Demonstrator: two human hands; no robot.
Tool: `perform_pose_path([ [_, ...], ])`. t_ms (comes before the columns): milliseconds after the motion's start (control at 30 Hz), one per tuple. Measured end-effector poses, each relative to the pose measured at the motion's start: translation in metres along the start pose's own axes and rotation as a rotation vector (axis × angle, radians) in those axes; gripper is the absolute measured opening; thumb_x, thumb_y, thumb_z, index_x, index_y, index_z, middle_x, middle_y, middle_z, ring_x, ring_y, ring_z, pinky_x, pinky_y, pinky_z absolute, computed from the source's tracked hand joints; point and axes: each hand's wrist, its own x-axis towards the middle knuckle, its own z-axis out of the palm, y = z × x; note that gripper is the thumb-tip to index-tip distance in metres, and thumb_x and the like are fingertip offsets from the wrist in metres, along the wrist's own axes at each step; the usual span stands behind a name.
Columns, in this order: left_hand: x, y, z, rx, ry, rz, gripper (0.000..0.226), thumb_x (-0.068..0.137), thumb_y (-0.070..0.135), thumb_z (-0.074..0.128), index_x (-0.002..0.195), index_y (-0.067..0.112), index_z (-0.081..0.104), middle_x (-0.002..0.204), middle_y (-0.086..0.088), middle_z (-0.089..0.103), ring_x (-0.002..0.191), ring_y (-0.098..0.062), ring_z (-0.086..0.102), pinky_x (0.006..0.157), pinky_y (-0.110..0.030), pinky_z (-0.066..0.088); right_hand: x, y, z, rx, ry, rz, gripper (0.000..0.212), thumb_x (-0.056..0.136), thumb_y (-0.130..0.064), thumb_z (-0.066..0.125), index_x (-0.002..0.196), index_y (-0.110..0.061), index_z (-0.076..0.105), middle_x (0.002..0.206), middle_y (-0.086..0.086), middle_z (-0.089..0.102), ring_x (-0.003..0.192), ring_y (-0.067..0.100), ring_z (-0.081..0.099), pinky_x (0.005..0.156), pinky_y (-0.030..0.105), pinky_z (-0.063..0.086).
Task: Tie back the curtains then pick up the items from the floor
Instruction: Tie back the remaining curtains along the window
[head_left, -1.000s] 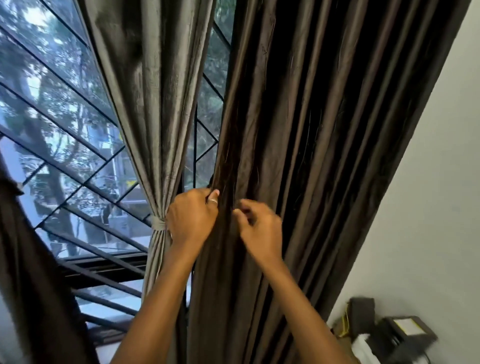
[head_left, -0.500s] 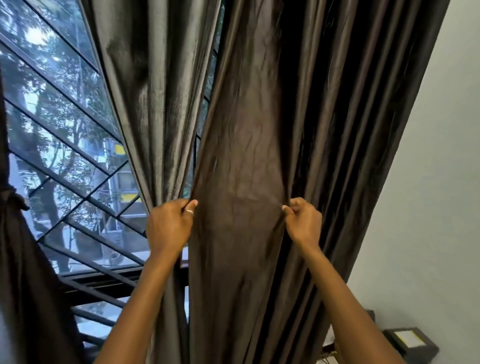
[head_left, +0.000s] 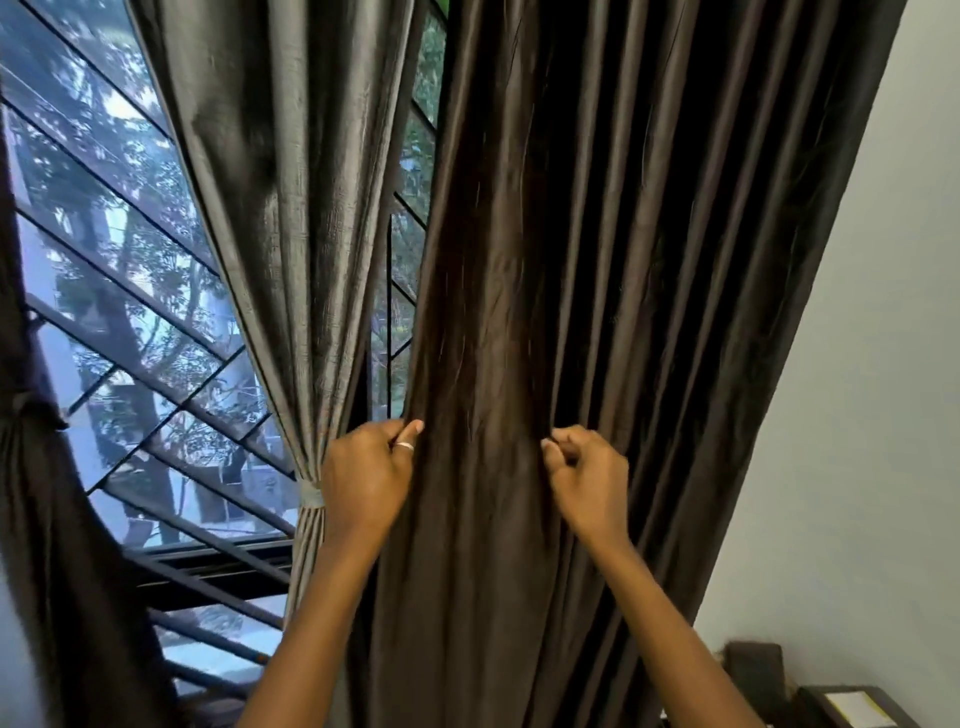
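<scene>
A dark brown curtain (head_left: 597, 260) hangs loose in front of me, filling the middle and right. My left hand (head_left: 366, 480) grips its left edge, thumb on the fabric, a ring on one finger. My right hand (head_left: 589, 480) pinches a fold of the same curtain a little to the right. To the left hangs a grey-brown curtain (head_left: 291, 182), gathered by a tie band (head_left: 310, 492) just beside my left wrist. Another dark curtain (head_left: 36, 519) at the far left is also gathered. The floor is hidden.
A window with a diagonal metal grille (head_left: 130, 322) lies behind the curtains, trees beyond. A pale wall (head_left: 857, 389) stands to the right. Dark boxes or furniture (head_left: 810, 696) sit in the bottom right corner.
My hands spread apart, stretching the dark curtain's fabric flat, then the right hand came back left; the fabric between them now hangs in folds again.
</scene>
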Motion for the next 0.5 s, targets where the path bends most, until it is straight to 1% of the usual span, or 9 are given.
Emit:
perform_pose_path([
  [33, -0.004, 0.009, 0.006, -0.006, -0.015, 0.014, 0.046, 0.094, 0.039, 0.062, 0.059, 0.011, 0.052, 0.046, 0.0, 0.044, 0.049, -0.026, 0.052, 0.047, -0.034, 0.036, -0.006, -0.007, 0.006, 0.022, -0.012, -0.033, 0.016, 0.09, -0.018, 0.073, 0.105, -0.014, 0.076, 0.091, 0.001, 0.073, 0.079, 0.01, 0.069, 0.076, 0.025, 0.057],
  [100, -0.01, 0.027, 0.019, -0.058, -0.074, 0.036, 0.042, 0.095, 0.039, 0.062, 0.061, 0.015, 0.056, 0.048, 0.001, 0.047, 0.05, -0.021, 0.053, 0.048, -0.035, 0.04, -0.016, -0.022, 0.019, 0.084, -0.044, -0.083, 0.014, 0.088, -0.016, 0.074, 0.101, -0.015, 0.077, 0.089, 0.0, 0.072, 0.078, 0.011, 0.069, 0.075, 0.022, 0.054],
  [200, -0.01, 0.043, 0.033, -0.14, -0.161, 0.066, 0.037, 0.096, 0.032, 0.061, 0.061, 0.021, 0.056, 0.048, 0.005, 0.047, 0.05, -0.013, 0.051, 0.051, -0.036, 0.044, -0.025, -0.038, 0.034, 0.126, -0.092, -0.123, 0.01, 0.087, -0.013, 0.07, 0.095, -0.016, 0.076, 0.084, 0.001, 0.068, 0.077, 0.016, 0.065, 0.071, 0.026, 0.049],
  [233, -0.007, 0.044, 0.036, -0.157, -0.192, 0.057, 0.038, 0.097, 0.03, 0.06, 0.061, 0.02, 0.056, 0.049, 0.004, 0.051, 0.051, -0.013, 0.053, 0.053, -0.038, 0.047, -0.026, -0.04, 0.035, 0.122, -0.096, -0.121, 0.01, 0.088, -0.013, 0.069, 0.094, -0.016, 0.075, 0.083, 0.001, 0.067, 0.076, 0.016, 0.064, 0.069, 0.024, 0.047],
  [333, 0.0, 0.039, 0.038, -0.207, -0.311, 0.02, 0.038, 0.098, 0.032, 0.057, 0.065, 0.015, 0.06, 0.056, -0.005, 0.06, 0.059, -0.022, 0.063, 0.062, -0.048, 0.054, -0.025, -0.037, 0.033, 0.129, -0.114, -0.114, 0.01, 0.09, -0.015, 0.068, 0.096, -0.019, 0.075, 0.083, -0.003, 0.064, 0.073, 0.009, 0.061, 0.064, 0.009, 0.038],
  [367, 0.001, 0.038, 0.038, -0.226, -0.342, 0.016, 0.038, 0.097, 0.035, 0.056, 0.065, 0.015, 0.059, 0.057, -0.006, 0.06, 0.06, -0.024, 0.064, 0.064, -0.05, 0.056, -0.025, -0.035, 0.032, 0.127, -0.12, -0.119, 0.01, 0.091, -0.017, 0.068, 0.097, -0.02, 0.075, 0.083, -0.004, 0.064, 0.073, 0.008, 0.061, 0.064, 0.009, 0.038],
  [433, 0.003, 0.039, 0.035, -0.232, -0.383, 0.016, 0.037, 0.096, 0.037, 0.053, 0.066, 0.016, 0.059, 0.058, -0.006, 0.06, 0.063, -0.025, 0.065, 0.066, -0.052, 0.058, -0.025, -0.033, 0.033, 0.111, -0.115, -0.136, 0.01, 0.092, -0.019, 0.067, 0.097, -0.022, 0.075, 0.082, -0.005, 0.063, 0.071, 0.008, 0.06, 0.063, 0.014, 0.04],
  [467, 0.003, 0.041, 0.034, -0.218, -0.399, 0.024, 0.037, 0.097, 0.035, 0.053, 0.066, 0.015, 0.059, 0.059, -0.006, 0.06, 0.063, -0.025, 0.065, 0.066, -0.052, 0.058, -0.026, -0.032, 0.034, 0.105, -0.104, -0.14, 0.01, 0.092, -0.019, 0.067, 0.096, -0.022, 0.075, 0.081, -0.005, 0.062, 0.07, 0.008, 0.059, 0.061, 0.015, 0.04],
  [500, 0.004, 0.045, 0.033, -0.193, -0.408, 0.043, 0.036, 0.098, 0.031, 0.053, 0.066, 0.014, 0.059, 0.059, -0.007, 0.059, 0.061, -0.024, 0.064, 0.066, -0.051, 0.057, -0.027, -0.033, 0.033, 0.104, -0.091, -0.142, 0.01, 0.092, -0.018, 0.067, 0.096, -0.021, 0.075, 0.079, -0.006, 0.061, 0.067, 0.007, 0.058, 0.06, 0.012, 0.038],
])
